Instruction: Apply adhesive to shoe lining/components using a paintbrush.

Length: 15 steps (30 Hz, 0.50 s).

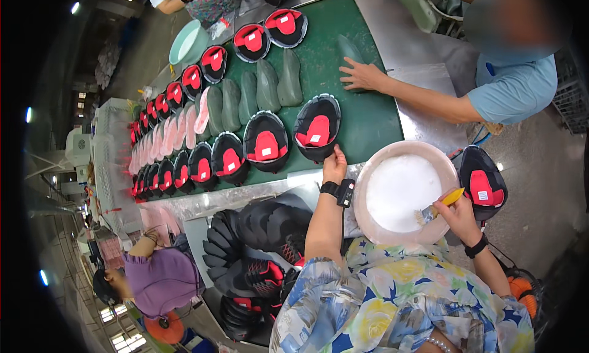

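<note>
Shoe upper (317, 129), black with red lining, lies on the green belt (368, 116), at its near edge, last in the row of uppers (184, 169). Left hand (334, 167) sits just below the upper, fingers narrow and curled onto its near rim, touching it. Right hand (457, 215) is right of the upper, well apart, fingers closed around a yellow brush (438, 205). Brush bristles rest inside the pink bowl (368, 221) of white paste. Another person's hand (362, 75) lies flat on the belt beyond the upper.
</note>
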Tool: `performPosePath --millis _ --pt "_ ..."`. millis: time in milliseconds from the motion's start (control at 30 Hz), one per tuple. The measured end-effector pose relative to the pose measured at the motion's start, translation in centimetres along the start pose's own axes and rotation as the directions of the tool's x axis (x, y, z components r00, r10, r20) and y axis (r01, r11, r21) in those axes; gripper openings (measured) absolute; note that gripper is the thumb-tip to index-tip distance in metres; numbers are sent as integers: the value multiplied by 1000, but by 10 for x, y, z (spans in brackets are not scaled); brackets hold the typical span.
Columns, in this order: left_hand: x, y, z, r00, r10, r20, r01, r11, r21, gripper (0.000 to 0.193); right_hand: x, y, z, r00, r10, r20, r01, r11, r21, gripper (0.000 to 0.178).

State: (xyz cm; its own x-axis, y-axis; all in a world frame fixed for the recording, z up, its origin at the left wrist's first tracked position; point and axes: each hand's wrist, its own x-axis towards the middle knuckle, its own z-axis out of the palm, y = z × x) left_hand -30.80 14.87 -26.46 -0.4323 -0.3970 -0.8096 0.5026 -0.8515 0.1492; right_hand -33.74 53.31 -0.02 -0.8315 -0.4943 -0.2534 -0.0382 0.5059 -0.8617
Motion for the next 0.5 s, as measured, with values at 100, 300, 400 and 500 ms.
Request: performPosePath --millis 100,300,400,500 --pt "-52 -2 11 973 -200 -111 217 962 168 33 4 10 0 999 40 3 -40 998 46 17" --pt "-211 59 39 924 5 382 -329 520 788 31 19 23 7 998 54 28 -59 976 209 12" --pt "-266 143 20 678 310 667 -660 -146 737 32 25 26 10 995 33 90 -45 991 126 14" --pt "-303 200 -48 732 167 660 -473 -574 669 44 30 37 18 991 27 133 -42 994 105 16"
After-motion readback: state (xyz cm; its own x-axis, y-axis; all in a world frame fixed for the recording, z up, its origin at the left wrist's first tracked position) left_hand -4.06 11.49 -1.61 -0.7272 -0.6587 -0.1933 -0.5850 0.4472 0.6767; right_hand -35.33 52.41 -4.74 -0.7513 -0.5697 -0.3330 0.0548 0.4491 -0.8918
